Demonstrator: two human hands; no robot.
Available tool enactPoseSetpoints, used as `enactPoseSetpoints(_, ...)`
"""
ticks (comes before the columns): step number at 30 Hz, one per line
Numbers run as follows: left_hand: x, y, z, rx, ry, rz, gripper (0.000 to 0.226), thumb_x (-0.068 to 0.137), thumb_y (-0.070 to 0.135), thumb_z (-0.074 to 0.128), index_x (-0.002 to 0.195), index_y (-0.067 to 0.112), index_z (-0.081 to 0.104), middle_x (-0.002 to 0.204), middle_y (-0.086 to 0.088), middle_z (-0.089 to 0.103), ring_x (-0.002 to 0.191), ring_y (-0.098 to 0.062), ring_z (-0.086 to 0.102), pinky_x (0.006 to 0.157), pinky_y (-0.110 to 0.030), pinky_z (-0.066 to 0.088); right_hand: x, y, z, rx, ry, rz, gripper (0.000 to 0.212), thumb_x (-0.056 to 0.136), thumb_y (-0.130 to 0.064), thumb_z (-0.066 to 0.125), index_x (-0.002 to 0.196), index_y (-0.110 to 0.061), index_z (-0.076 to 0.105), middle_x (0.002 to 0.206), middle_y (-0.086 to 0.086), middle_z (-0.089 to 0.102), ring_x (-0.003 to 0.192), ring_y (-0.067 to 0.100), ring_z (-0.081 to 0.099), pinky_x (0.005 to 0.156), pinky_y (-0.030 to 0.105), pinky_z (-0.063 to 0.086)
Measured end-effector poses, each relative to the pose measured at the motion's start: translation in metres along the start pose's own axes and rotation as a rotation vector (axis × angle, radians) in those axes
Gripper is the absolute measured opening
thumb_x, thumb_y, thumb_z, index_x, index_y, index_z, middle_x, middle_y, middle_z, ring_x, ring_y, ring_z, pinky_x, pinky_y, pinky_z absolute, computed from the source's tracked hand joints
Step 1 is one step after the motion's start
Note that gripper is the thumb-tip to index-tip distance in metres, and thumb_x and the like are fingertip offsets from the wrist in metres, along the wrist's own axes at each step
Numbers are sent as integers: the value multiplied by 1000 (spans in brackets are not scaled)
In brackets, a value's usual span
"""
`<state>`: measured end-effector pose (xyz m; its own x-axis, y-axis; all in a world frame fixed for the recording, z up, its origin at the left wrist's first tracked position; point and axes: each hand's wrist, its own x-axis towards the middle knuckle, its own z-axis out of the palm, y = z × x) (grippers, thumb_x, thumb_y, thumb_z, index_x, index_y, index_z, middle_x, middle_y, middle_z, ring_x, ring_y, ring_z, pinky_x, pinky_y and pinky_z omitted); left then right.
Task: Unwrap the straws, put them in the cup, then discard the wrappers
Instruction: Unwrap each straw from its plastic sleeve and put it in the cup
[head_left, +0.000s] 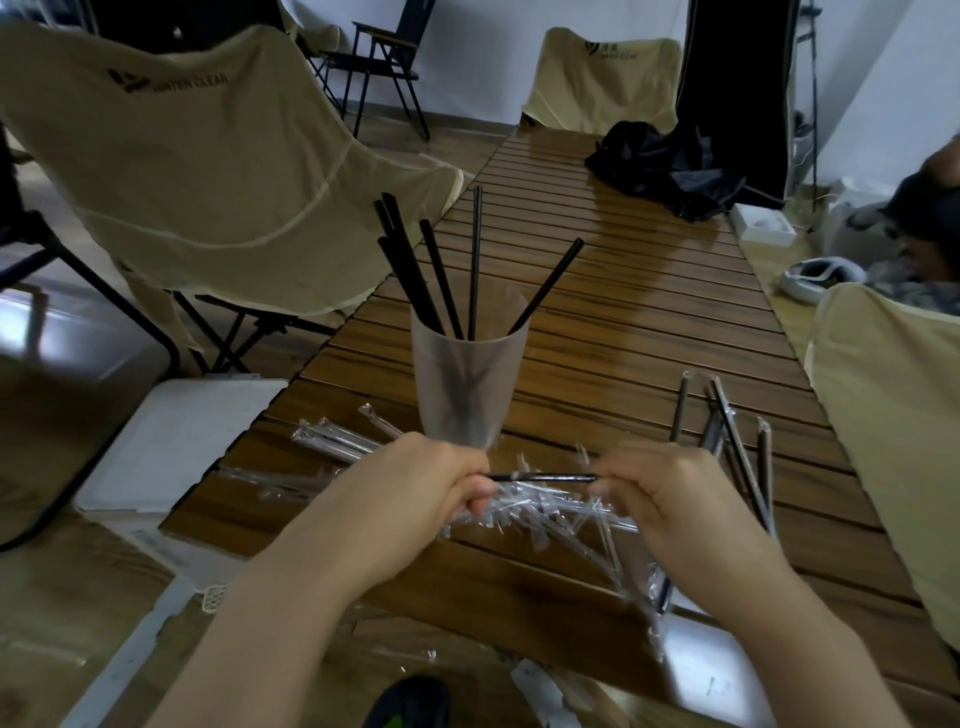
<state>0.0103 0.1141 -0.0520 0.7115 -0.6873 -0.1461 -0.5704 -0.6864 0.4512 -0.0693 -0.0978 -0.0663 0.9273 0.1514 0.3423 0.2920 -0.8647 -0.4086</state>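
Hands meet low in the middle of the view, over a slatted wooden table (623, 322). The left hand (415, 483) and the right hand (660, 488) each pinch one end of a black straw (545, 476), which lies level between them. Both hands have their fingers curled in; the left also grips a bunch of clear wrappers (550, 506), which spill out to the right below the straw.

Just behind the hands stands a frosted cup (467, 379), upright on the table. Six black straws (441, 275) lean in it, fanning out above the rim.

To the right of the right hand, several wrapped straws (727, 421) lie on the table, roughly side by side. To the left of the cup, more clear wrapped pieces (332, 441) lie near the table's left edge; whether they hold straws I cannot tell.

Beige folding chairs sit around the table: one (208, 156) at the left, one (602, 78) at the far end, one (893, 405) at the right edge. A heap of black cloth (660, 166) lies on the far end of the table. A white box (176, 441) sits on the floor at the left.
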Motion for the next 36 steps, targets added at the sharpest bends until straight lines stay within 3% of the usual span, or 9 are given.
enactPoseSetpoints(4,3,5,4,9,6,31,27,102,31,40,98,17,63,79,12,55,63,0,48,59,-5,35,7,-7,9,-55,-36,-20,15,80,-4,72,76,-18,70,70,-14,60,62,-6,54,56,3,40)
enactPoseSetpoints(9,-8,-10,-4,-39,78,49,18,99,40,41,87,36,54,67,9,58,56,4,53,53,-13,38,3,1,-4,10,-11,48,15,88,-26,56,90,-24,71,78,-22,59,75,-10,55,67,9,43)
enactPoseSetpoints(13,-10,-16,-6,5,119,86,18,98,42,35,88,41,50,63,8,55,56,3,52,51,-15,34,-1,10,-7,-23,3,61,19,90,-11,61,76,-19,72,68,-13,63,69,-4,58,62,15,46)
enactPoseSetpoints(16,-9,-12,-7,27,181,106,21,99,37,39,85,40,55,59,14,49,60,10,50,52,-13,30,-1,9,-3,-33,-3,33,21,84,-4,65,69,-18,71,63,-11,63,62,-6,56,61,12,47)
enactPoseSetpoints(19,-8,-10,-9,49,219,131,21,99,36,42,87,36,59,58,15,47,61,9,50,53,-12,32,-2,9,0,-33,40,27,20,79,5,70,70,-13,74,62,-8,66,71,4,60,75,10,45)
enactPoseSetpoints(22,-8,-9,-8,50,203,127,19,99,35,42,86,37,56,59,18,45,61,13,49,56,-9,34,-2,7,1,0,58,11,18,79,-3,64,67,-13,73,61,-8,65,79,1,59,72,6,44)
enactPoseSetpoints(27,-9,-9,-7,9,183,123,21,99,34,43,81,39,54,58,16,47,61,12,51,53,-11,32,1,-2,1,72,80,22,23,80,-8,61,60,-15,69,57,-9,62,71,-7,58,65,-1,38)
enactPoseSetpoints(33,-11,-7,-8,7,155,111,22,100,32,42,81,38,52,60,16,48,63,15,50,60,-6,35,2,-7,7,55,56,6,25,83,-4,68,60,-13,68,58,-6,62,72,4,59,68,13,46)
enactPoseSetpoints(36,-7,-1,-1,-18,116,112,21,101,31,40,89,33,57,75,13,56,64,5,52,61,-5,36,7,-14,7,92,78,1,21,82,-9,64,64,-19,69,59,-12,60,67,2,59,62,10,44)
